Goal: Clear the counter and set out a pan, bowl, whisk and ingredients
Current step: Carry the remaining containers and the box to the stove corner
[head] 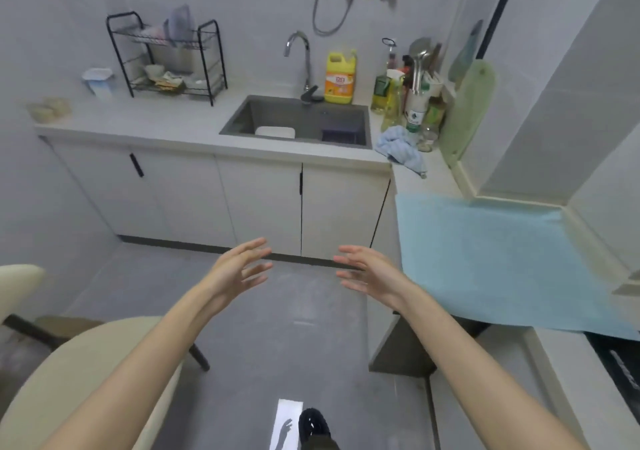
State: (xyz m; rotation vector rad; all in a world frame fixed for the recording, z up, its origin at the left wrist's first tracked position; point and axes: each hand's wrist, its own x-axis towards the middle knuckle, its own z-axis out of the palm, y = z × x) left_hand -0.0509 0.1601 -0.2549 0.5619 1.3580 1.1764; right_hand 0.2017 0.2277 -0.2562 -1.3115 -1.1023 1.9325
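My left hand [239, 266] and my right hand [367, 271] hover in mid-air over the floor, palms facing each other, fingers spread, holding nothing. Ahead runs the grey counter [166, 120] with a sink [301, 120] that holds a white dish [275, 132]. A black dish rack [166, 58] at the back left carries a metal pot and small bowls. A cluster of bottles and utensils [412, 92] stands right of the sink. A light blue mat [495, 259] covers the counter on my right.
A yellow detergent jug [340, 78] stands behind the sink by the tap [301, 58]. A blue cloth [401, 148] lies at the counter corner, a green board [467, 113] leans on the wall. A cream chair [86, 373] sits at my lower left. A black stove edge [616, 359] shows far right.
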